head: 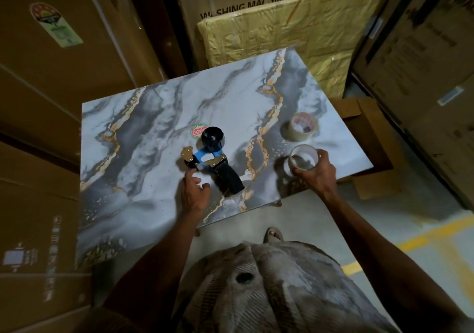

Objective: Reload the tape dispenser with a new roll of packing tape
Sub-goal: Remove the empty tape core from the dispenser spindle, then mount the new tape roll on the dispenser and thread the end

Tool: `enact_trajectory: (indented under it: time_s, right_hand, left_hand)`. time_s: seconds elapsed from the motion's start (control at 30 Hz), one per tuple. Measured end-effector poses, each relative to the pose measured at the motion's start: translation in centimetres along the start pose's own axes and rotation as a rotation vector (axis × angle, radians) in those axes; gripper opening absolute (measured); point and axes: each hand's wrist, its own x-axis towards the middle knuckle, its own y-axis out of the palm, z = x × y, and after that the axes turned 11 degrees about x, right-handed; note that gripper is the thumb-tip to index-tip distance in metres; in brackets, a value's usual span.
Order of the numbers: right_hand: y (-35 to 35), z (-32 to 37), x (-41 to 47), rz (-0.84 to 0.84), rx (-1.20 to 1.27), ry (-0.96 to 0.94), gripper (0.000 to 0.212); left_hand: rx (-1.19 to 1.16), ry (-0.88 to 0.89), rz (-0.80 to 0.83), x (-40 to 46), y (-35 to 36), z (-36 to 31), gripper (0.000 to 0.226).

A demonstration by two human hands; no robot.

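The blue-and-black tape dispenser [211, 159] lies on the marble table [143, 127], spindle bare. My left hand [193, 191], loosely spread, fingertips it; my right hand [316, 172] grips a pale ring [302, 157].

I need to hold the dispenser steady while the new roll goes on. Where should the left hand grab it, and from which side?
Probably the black handle: it juts toward the person, bare, while the tape dispenser lies flat on the table. Bring the left hand from the near edge and wrap it, avoiding the metal blade end and leaving the hub clear.
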Motion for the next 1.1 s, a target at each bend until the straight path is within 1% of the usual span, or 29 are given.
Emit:
enact_trajectory:
  time_s: [0.1,0.17,0.3,0.37,0.5,0.63,0.7,0.8,0.87,0.93,1.0,1.1]
  right_hand:
    - [-1.3,-1.0,1.9,-0.075,-0.038,0.000,0.085]
    - [-2.1,-2.0,3.4,-0.099,-0.080,0.000,0.086]
    - [-3.5,-3.4,5.7,-0.089,-0.108,0.030,0.093]
    - [-3.8,-3.9,6.6,-0.081,-0.091,0.029,0.092]
    - [-3.7,-4.4,7.9,-0.093,-0.071,0.032,0.100]
    - [-3.4,-4.0,8.0,-0.066,-0.110,0.063,0.105]
    - [-3.2,-3.9,7.8,-0.070,-0.121,0.080,0.111]
    - [-3.1,-3.3,7.1,-0.111,-0.128,0.025,0.119]
    - [-3.0,-2.9,6.6,-0.152,-0.146,-0.064,0.114]
    - [-2.8,-2.5,6.3,-0.168,-0.183,-0.203,0.104]
    - [-2.6,-1.9,6.2,-0.118,-0.211,-0.318,0.091]
    - [-1.4,-0.7,5.8,0.037,-0.221,-0.418,0.075]
  left_hand:
    - [-0.021,-0.105,-0.031,-0.1,0.7,-1.2,0.047]
    - [0.005,-0.122,-0.056,-0.1,1.3,-1.5,0.040]
    - [0.130,-0.122,-0.072,0.3,2.4,-0.5,0.030]
    - [0.134,-0.146,-0.084,0.5,2.6,-0.5,0.028]
    - [0.092,-0.198,-0.105,0.5,2.4,-1.5,0.023]
    - [0.089,-0.198,-0.120,0.4,2.3,-2.1,0.021]
    - [0.094,-0.203,-0.123,0.3,2.4,-2.3,0.022]
    - [0.086,-0.218,-0.122,0.1,2.4,-2.8,0.025]
    - [0.088,-0.220,-0.134,-0.1,2.5,-3.1,0.026]
    - [0.084,-0.232,-0.132,-0.4,2.5,-3.2,0.027]
    - [0.086,-0.234,-0.130,-0.5,2.4,-3.2,0.026]
    - [0.104,-0.221,-0.138,-0.6,2.2,-2.9,0.026]
